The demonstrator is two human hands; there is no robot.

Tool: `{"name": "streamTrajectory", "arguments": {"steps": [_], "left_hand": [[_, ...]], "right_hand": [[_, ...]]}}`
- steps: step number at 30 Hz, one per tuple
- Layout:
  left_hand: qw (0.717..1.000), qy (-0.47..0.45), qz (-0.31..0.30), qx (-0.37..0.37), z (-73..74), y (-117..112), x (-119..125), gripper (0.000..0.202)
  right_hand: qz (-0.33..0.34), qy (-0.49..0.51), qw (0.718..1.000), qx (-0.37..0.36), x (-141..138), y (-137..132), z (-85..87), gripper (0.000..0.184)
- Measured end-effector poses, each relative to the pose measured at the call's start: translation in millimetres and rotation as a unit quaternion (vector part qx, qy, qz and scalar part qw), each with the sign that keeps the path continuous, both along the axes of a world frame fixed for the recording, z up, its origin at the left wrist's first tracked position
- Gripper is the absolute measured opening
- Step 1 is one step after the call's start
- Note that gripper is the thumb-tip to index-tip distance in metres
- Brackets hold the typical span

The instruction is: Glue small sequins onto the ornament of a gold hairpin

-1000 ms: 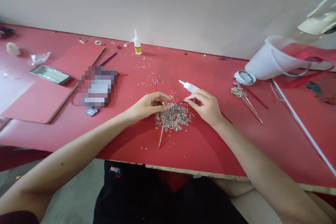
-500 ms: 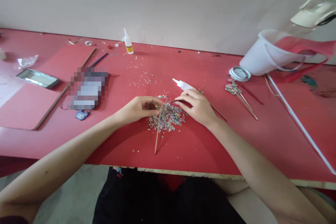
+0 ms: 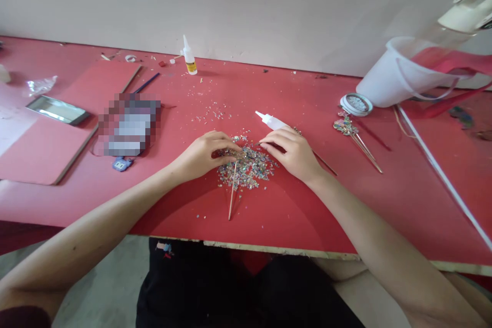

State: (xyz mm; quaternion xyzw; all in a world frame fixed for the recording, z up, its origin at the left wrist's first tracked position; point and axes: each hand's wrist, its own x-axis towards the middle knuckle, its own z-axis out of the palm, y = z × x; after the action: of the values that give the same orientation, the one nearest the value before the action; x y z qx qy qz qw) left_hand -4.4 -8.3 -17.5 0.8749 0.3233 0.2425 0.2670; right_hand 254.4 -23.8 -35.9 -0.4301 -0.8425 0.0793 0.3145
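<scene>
Between the fingertips of my left hand [image 3: 207, 152] is a gold-coloured hairpin [image 3: 232, 192], its prong slanting down toward the table edge. The fingers partly hide its ornamental head. Beneath lies a pile of small shiny sequins [image 3: 251, 171] spread on the red table. My right hand [image 3: 290, 151] is closed in a pinch at the pile's upper right edge; a small dark tip shows at its fingertips, too small to name. Just behind that hand lies a white glue bottle [image 3: 272, 122], nozzle pointing left. A thin stick [image 3: 326, 163] extends on the hand's right side.
Farther right are a decorated hairpin [image 3: 359, 138], a round white container [image 3: 356, 104] and a white bucket [image 3: 395, 74]. An upright glue bottle [image 3: 189, 59] stands near the wall. On the left lie a blurred phone-like object [image 3: 132, 128], a glass-topped box [image 3: 57, 110] and a board [image 3: 42, 156].
My right fingertips have drawn slightly right, away from the left hand, widening the gap over the sequins. My left hand keeps hold of the hairpin. The whole view has shifted a little.
</scene>
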Motion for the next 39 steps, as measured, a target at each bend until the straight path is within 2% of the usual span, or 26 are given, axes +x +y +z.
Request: {"name": "streamTrajectory", "arguments": {"steps": [4, 19, 24, 27, 30, 34, 39], "left_hand": [[0.999, 0.024, -0.010, 0.045, -5.2, 3, 1, 0.021], [0.998, 0.003, 0.014, 0.061, -8.5, 3, 3, 0.017], [0.995, -0.029, 0.046, 0.079, -6.8, 0, 9, 0.022], [0.995, -0.029, 0.041, 0.089, -3.3, -4, 13, 0.030], [0.995, -0.040, 0.042, 0.080, 0.4, -4, 19, 0.035], [0.994, -0.082, 0.071, 0.033, 3.0, 0, 29, 0.038], [0.994, -0.109, -0.017, -0.002, 0.8, 2, 41, 0.041]], "right_hand": [[0.004, 0.008, 1.000, -0.010, -1, -1, -0.1, 0.011], [0.008, 0.048, 0.999, 0.015, -7, -8, 8.7, 0.005], [0.026, 0.080, 0.996, -0.023, -10, -13, 11.9, 0.008], [0.040, 0.079, 0.995, -0.052, -12, -15, 12.8, 0.010], [0.047, 0.080, 0.994, -0.060, -11, -15, 11.1, 0.012], [0.053, 0.074, 0.994, -0.065, -9, -12, 8.2, 0.015], [0.062, 0.086, 0.992, -0.068, -6, -11, 8.0, 0.016]]}}
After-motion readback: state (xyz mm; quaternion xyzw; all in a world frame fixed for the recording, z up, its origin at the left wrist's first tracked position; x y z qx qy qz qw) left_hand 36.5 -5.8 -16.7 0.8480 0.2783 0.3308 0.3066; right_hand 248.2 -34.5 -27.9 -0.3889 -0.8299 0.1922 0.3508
